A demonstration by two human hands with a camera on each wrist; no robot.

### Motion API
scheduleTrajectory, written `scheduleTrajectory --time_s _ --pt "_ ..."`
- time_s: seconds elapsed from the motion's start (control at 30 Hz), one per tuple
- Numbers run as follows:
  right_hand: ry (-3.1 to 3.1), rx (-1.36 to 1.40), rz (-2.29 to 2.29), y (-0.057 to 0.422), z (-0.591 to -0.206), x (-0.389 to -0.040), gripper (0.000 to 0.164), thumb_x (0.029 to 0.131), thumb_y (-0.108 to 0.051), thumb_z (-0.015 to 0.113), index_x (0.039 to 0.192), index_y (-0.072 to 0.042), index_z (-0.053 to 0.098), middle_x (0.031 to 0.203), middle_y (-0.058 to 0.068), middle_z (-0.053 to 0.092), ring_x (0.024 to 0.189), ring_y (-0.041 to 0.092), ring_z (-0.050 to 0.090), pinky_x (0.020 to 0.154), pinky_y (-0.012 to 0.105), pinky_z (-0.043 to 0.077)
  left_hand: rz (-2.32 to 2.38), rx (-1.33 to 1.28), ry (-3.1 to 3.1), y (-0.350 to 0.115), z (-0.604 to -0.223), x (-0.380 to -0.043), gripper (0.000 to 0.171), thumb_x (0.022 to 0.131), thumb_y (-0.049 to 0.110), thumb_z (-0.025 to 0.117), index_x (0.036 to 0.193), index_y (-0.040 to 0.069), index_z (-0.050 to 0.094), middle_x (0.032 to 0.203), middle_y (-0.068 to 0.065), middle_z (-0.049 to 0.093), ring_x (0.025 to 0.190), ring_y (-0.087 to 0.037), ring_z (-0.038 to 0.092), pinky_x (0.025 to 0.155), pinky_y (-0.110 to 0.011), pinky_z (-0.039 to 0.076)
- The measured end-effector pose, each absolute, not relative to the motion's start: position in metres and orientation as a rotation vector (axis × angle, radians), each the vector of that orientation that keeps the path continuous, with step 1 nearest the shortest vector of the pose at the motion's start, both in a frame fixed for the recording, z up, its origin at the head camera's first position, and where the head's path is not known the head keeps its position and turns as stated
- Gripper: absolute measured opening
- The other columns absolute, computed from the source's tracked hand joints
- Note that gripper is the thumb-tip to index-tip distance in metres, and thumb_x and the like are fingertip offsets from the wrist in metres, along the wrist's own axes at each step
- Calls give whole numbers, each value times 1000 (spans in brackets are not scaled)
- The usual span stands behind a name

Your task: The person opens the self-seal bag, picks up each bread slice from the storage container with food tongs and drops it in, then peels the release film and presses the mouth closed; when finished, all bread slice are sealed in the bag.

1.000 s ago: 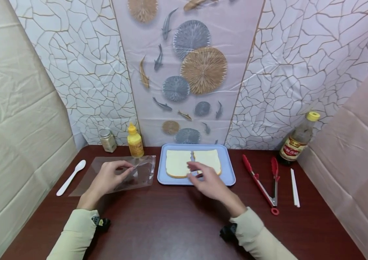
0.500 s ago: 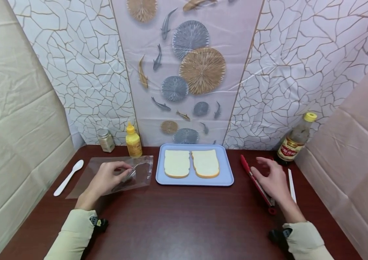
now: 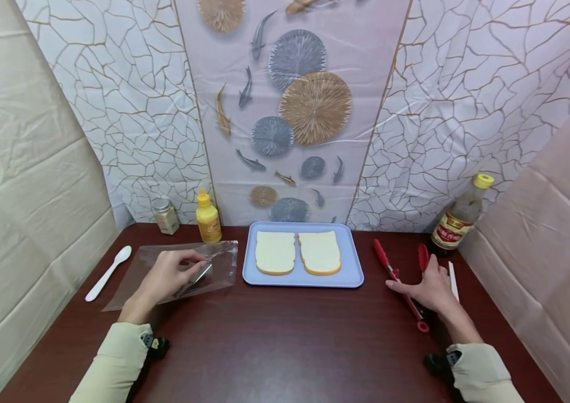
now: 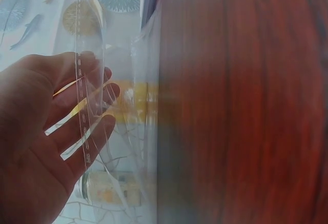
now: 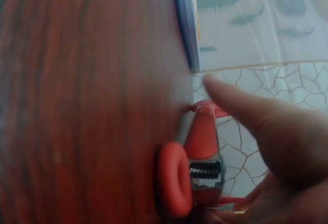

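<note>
My left hand [image 3: 166,275] pinches a clear plastic bag [image 3: 224,270] between thumb and fingers; in the left wrist view the film of the bag [image 4: 95,96] lies over the fingers. At the right, my right hand [image 3: 431,289] spans the red-and-metal tongs [image 3: 382,254], which lie spread on the table. Its thumb reaches out straight over one arm, while the fingers are beside the other arm. The right wrist view shows the thumb apart from the tongs [image 5: 201,137], with their red ring end nearest the camera; the other fingers are mostly hidden there.
A blue tray [image 3: 354,278] at the back middle holds two bread slices [image 3: 275,253]. Left are a white spoon [image 3: 108,274], a spice jar [image 3: 166,217] and a yellow squeeze bottle [image 3: 208,220]. White chopsticks [image 3: 453,280] and a sauce bottle [image 3: 456,221] are at right.
My right hand has moved right from over the bread tray to the tongs, then lower, with the thumb spread out. The left hand keeps its pinch on the bag.
</note>
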State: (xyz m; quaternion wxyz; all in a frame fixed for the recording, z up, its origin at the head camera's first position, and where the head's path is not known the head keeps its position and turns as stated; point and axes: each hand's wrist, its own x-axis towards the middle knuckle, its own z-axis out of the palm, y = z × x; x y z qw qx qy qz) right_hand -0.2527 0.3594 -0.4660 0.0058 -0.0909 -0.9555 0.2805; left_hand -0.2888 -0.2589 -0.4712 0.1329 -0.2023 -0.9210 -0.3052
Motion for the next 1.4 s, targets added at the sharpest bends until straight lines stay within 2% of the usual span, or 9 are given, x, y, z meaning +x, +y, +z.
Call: scheduleTrajectory --time_s 0.23,0.43,0.5,0.6,0.77,1.03,1.17,1.3,1.4 --pt "-2992 -232 784 363 -467 -252 125 85 -54 88 156 24 21 146 51 40 135 63 42 114 73 41 -897 -597 -2679 -257 -471 -289 10 101 16 79 109 15 84 108 -1 83 102 -19 77 87 -46 66" --pt "-2972 -206 808 364 -469 -254 115 93 -51 80 158 24 21 148 50 42 133 60 49 112 71 44 -892 -590 -2694 -257 -472 -289 9 101 16 79 109 17 84 107 0 83 102 -19 77 88 -46 66" --pt "-2989 -229 805 364 -469 -254 113 94 -55 78 156 24 26 142 49 48 125 57 54 106 68 50 -898 -586 -2701 -257 -472 -289 10 101 17 79 109 18 84 107 0 83 102 -19 77 88 -46 66" --pt "-3002 -277 808 364 -468 -254 105 93 -63 77 142 22 40 119 41 58 103 47 61 85 54 58 -899 -585 -2706 -257 -473 -289 10 101 17 78 110 18 84 107 1 83 101 -18 77 88 -45 66" --pt "-3004 -355 832 362 -465 -252 85 88 -72 78 107 7 53 84 15 53 77 29 56 61 35 46 -894 -590 -2703 -257 -473 -289 10 101 16 79 110 18 84 107 1 83 100 -17 77 87 -44 66" --pt "-3001 -424 782 354 -460 -248 90 80 -90 70 88 -1 56 68 10 59 61 25 60 54 35 47 -899 -584 -2709 -256 -474 -288 11 101 17 79 110 17 84 107 0 83 100 -17 76 87 -44 66" --pt "-2996 -391 742 353 -459 -248 84 83 -89 67 73 -6 57 64 8 58 59 24 58 54 35 45 -909 -584 -2706 -256 -474 -288 10 101 18 79 110 17 84 107 0 83 99 -17 76 86 -44 66" --pt "-2944 -344 727 346 -460 -249 85 84 -87 68 80 -3 56 69 11 57 64 26 58 55 35 44 -906 -586 -2704 -257 -473 -288 10 101 17 79 110 16 84 106 1 83 98 -16 76 86 -43 66" --pt "-2932 -308 747 328 -458 -247 91 82 -89 69 95 0 55 78 15 59 69 28 60 56 35 46 -905 -588 -2703 -258 -473 -287 11 101 16 79 110 16 84 106 1 83 98 -15 76 85 -42 66"
